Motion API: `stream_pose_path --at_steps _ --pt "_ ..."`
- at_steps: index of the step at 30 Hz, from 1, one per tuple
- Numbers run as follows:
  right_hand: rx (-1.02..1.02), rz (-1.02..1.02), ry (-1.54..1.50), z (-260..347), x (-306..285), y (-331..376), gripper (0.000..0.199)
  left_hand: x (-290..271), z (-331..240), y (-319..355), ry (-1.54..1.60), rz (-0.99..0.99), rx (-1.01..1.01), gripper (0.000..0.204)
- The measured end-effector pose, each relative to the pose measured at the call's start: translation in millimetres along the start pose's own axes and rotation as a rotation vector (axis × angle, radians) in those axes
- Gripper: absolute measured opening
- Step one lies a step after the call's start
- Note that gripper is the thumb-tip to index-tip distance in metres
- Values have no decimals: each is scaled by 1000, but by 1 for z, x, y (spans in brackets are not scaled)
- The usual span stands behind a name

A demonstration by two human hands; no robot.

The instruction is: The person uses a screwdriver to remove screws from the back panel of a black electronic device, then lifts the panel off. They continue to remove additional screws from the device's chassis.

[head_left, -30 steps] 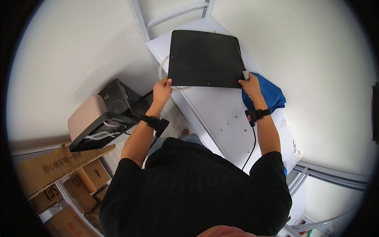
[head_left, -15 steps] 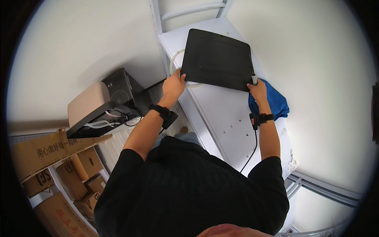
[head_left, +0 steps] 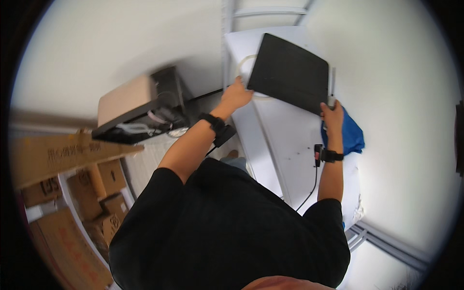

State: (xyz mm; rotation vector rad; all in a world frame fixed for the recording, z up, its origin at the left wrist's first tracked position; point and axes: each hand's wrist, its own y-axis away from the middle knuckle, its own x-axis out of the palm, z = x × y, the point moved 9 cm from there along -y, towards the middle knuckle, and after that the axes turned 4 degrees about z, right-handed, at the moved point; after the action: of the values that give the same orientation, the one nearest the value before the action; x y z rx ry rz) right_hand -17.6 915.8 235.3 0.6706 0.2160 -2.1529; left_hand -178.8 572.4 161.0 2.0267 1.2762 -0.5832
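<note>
Here's the right hand (head_left: 332, 117), fingers closed on the black panel's (head_left: 292, 72) lower right corner, a pale-handled tool (head_left: 331, 101) up against them! The panel sits slanted over the white table's (head_left: 290, 133) far end. Left hand (head_left: 236, 95) at the other near corner, thumb and forefinger wide apart; thumb contact, can't tell. Blue cloth (head_left: 353, 135) beside the right wrist.

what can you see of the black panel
The black panel is flat and roughly rectangular with rounded corners; its matte face looks like plastic or coated metal. It slants down to the right in the view, over the white surface; whether it rests there is unclear. The right hand grips its lower right corner; the left hand is at the lower left corner.
</note>
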Motion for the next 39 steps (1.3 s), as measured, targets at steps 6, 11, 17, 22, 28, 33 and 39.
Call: stream_pose_path --at_steps 6,11,17,22,28,33,39 --pt "37 161 -184 68 35 61 63 -28 11 52 397 39 125 47" --pt "-75 263 -212 114 93 150 65 18 69 86 638 418 81 35" --pt "156 364 -475 61 194 269 61 65 160 155 853 778 -76 33" --pt "432 380 -549 -34 300 343 53 94 258 177 1134 669 -240 37" --pt "563 526 -694 -131 405 373 53 136 362 151 1205 574 -266 40" --pt "568 662 -698 -232 490 372 50 200 455 115 1254 446 -271 35" --pt "460 692 -837 -333 555 353 56 252 503 69 1197 364 -96 31"
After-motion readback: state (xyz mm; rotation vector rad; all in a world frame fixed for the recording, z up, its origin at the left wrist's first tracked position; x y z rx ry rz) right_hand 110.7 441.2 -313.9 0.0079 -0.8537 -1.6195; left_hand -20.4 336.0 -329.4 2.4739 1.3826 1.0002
